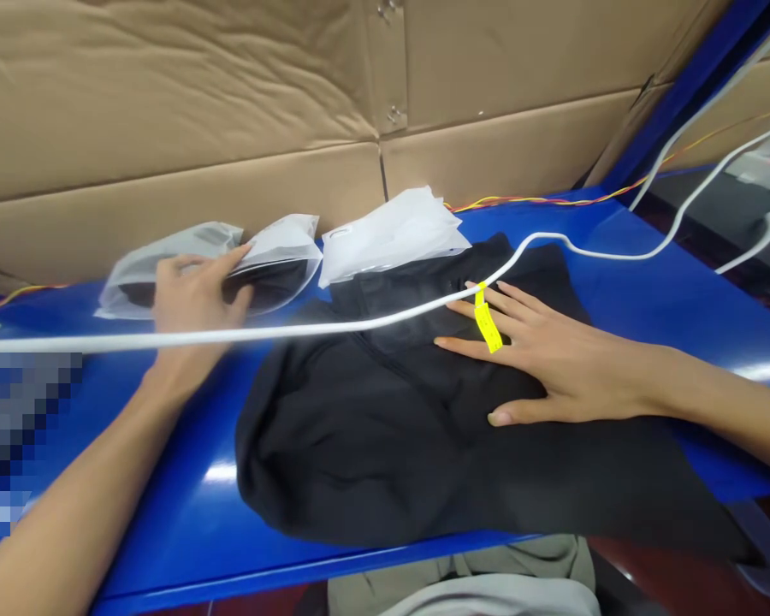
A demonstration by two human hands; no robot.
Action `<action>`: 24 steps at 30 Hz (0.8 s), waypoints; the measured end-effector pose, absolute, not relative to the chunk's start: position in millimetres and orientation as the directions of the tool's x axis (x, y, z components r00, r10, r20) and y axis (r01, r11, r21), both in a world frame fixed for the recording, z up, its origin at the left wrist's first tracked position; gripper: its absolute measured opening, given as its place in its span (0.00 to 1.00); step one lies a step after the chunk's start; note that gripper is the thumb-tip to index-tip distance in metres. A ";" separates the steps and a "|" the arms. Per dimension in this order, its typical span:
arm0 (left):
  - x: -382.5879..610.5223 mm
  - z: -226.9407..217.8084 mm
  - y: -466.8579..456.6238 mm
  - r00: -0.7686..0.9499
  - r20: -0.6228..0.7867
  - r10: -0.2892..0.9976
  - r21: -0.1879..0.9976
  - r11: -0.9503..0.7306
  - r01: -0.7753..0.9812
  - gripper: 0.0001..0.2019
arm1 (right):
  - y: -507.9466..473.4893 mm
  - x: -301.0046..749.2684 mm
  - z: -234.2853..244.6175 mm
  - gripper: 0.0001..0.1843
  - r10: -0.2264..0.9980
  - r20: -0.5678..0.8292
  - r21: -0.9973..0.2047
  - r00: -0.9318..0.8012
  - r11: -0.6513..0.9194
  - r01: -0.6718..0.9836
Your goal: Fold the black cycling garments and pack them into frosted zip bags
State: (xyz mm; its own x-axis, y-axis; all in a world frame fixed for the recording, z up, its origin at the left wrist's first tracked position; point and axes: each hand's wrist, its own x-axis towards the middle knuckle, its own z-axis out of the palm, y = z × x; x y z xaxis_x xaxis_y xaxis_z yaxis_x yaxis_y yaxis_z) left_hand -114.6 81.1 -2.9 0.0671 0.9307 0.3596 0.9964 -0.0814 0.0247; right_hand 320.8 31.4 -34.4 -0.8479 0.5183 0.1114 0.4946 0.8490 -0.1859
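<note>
A black garment [385,428] lies spread on the blue table [167,513] in front of me. My right hand [545,355] rests flat on it, fingers stretched out and apart, beside a small yellow tag [488,323]. My left hand [196,295] reaches to the back left and rests on a clear plastic bag [257,269] that holds a dark folded garment; its fingers lie over the bag's top, curled a little at the edge.
A stack of flat white plastic bags [394,231] lies behind the garment. A white cable [359,323] crosses the view in front of both hands. Cardboard walls [231,111] close the back. Red and yellow wires [526,201] run along the table's rear edge.
</note>
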 end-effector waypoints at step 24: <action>-61.0 -0.2 48.1 0.151 0.651 0.744 0.030 -0.225 0.974 0.21 | 31.4 320.3 -33.2 0.46 0.515 0.119 -0.185 -0.849 0.851 0.491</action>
